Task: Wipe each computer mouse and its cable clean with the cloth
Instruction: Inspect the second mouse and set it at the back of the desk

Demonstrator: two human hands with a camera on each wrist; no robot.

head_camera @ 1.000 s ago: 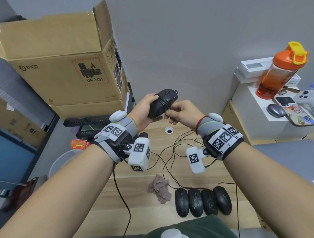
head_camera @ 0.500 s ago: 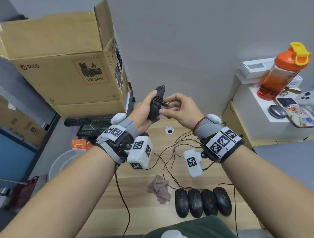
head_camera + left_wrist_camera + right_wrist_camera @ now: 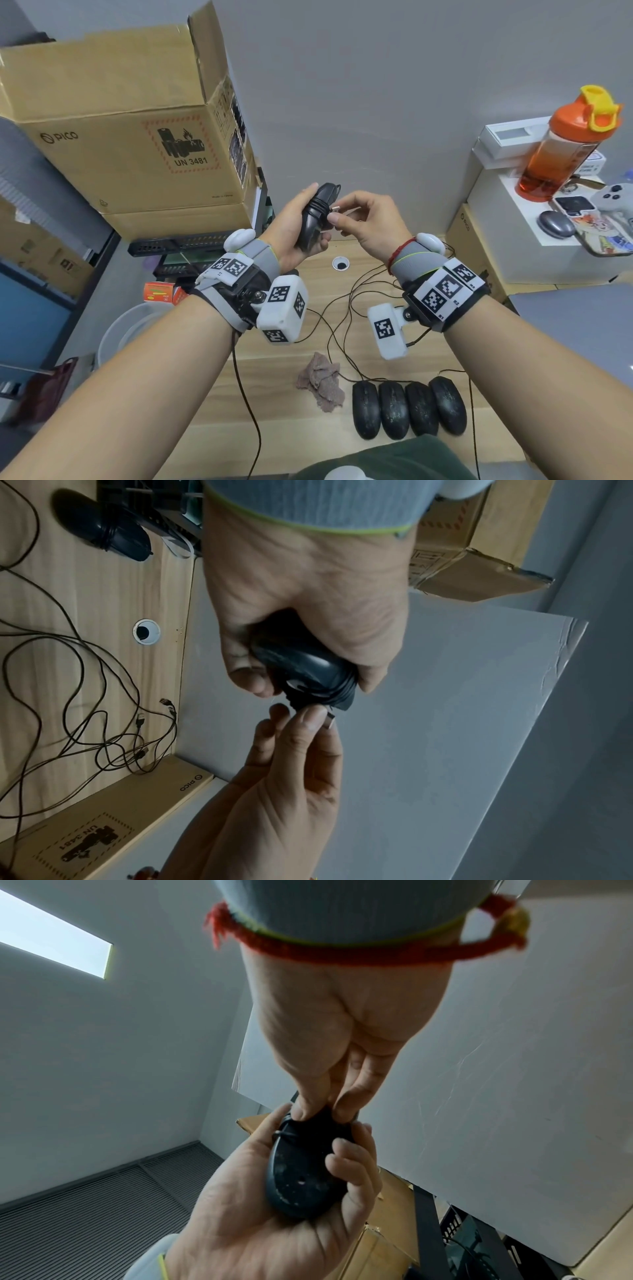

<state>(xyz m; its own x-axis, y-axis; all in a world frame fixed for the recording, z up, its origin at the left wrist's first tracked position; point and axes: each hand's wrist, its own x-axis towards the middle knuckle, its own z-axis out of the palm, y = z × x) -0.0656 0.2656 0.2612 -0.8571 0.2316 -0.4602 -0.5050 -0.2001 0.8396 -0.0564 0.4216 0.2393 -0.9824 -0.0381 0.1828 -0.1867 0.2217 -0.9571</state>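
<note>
While the left hand [image 3: 294,226] grips the black mouse [image 3: 317,214] raised over the far desk edge [image 3: 370,245], the right hand [image 3: 370,219] pinches its USB plug [image 3: 334,208]. The cloth [image 3: 322,382] lies near, left of four mice [image 3: 409,407].

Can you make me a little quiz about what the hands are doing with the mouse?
1. True or false: the left hand holds a black mouse with its cable wound round it.
2. What do the right hand's fingers pinch? A) the cloth B) the USB plug C) the bottle
3. How many mice lie in a row on the desk, beside the cloth?

Key: 1. True. 2. B, the USB plug. 3. Four.
</note>
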